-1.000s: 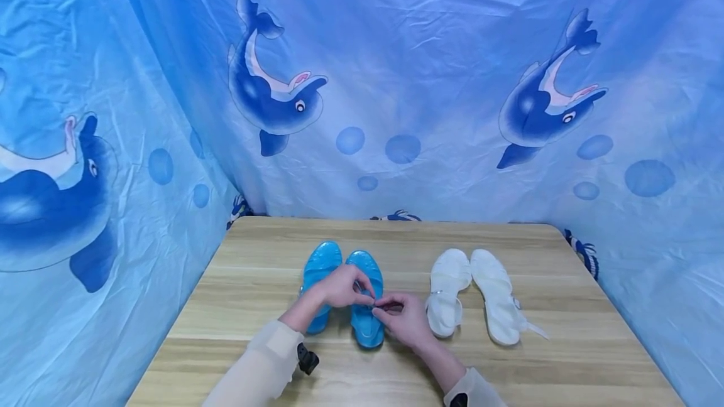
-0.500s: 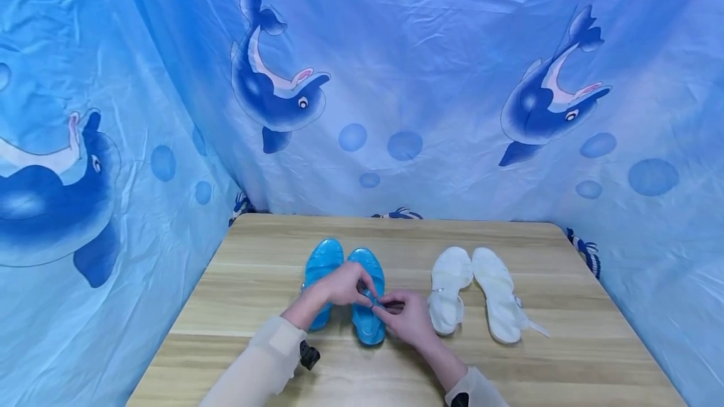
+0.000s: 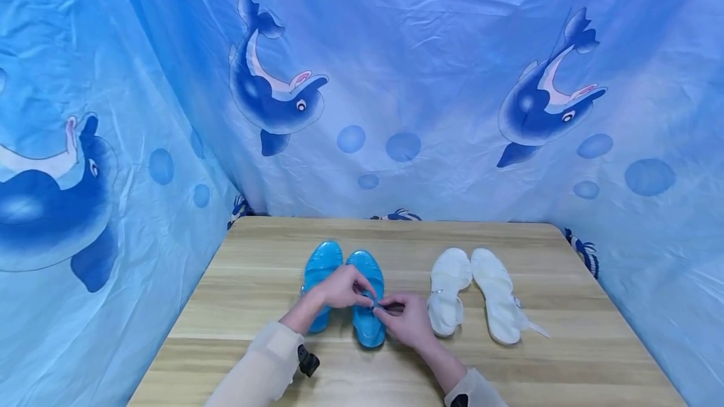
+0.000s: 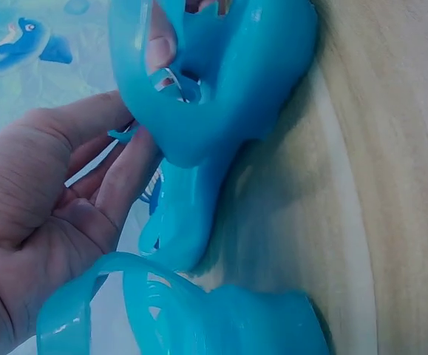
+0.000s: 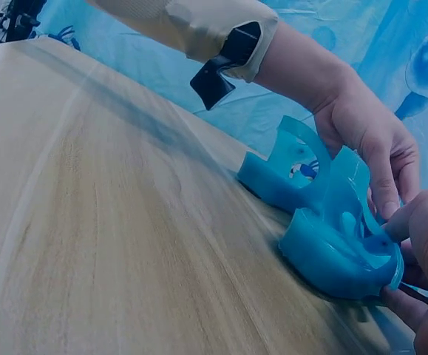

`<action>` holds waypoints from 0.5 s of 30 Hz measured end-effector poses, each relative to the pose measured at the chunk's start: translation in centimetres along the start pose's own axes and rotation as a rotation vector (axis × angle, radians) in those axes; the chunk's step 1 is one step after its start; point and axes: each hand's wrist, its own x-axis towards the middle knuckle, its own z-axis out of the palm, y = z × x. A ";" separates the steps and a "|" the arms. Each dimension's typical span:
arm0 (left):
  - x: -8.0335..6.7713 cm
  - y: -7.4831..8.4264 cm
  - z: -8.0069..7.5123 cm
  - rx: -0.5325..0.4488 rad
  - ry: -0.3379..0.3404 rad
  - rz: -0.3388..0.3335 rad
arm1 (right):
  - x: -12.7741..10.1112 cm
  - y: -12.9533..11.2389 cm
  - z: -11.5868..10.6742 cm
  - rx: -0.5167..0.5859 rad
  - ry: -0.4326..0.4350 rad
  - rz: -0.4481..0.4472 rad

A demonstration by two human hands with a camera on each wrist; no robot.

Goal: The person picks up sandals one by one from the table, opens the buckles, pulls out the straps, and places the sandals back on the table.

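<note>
Tabletop (image 3: 254, 357): both hands (image 3: 345, 287) pinch blue sandal's (image 3: 367, 325) strap.

No readable text, label, brand, number or sign shows in any view. The blue backdrop cloth (image 3: 430, 80) carries only dolphin and bubble pictures, and the jelly sandals bear no legible marks.

Glossy translucent plastic blue sandals (image 3: 366, 297)

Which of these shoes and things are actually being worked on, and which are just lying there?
In hand:
- blue sandal, its strap pinched by both hands
- left hand
- right hand

Lying about:
- second blue sandal, beside it
- white sandals, untouched
- wooden table
- dolphin cloth behind
</note>
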 end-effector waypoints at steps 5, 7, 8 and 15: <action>0.1 0.5 0.0 -0.003 0.009 -0.021 | 0.2 -0.1 0.1 0.006 0.001 -0.008; 0.1 0.6 0.0 -0.014 0.004 -0.031 | 0.2 -0.1 0.1 0.019 0.007 -0.017; 0.1 0.6 -0.1 -0.018 -0.001 -0.038 | 0.1 0.0 0.2 0.019 0.008 -0.025; 0.0 0.3 0.2 -0.031 -0.004 -0.046 | 0.0 0.4 0.5 0.005 0.017 -0.031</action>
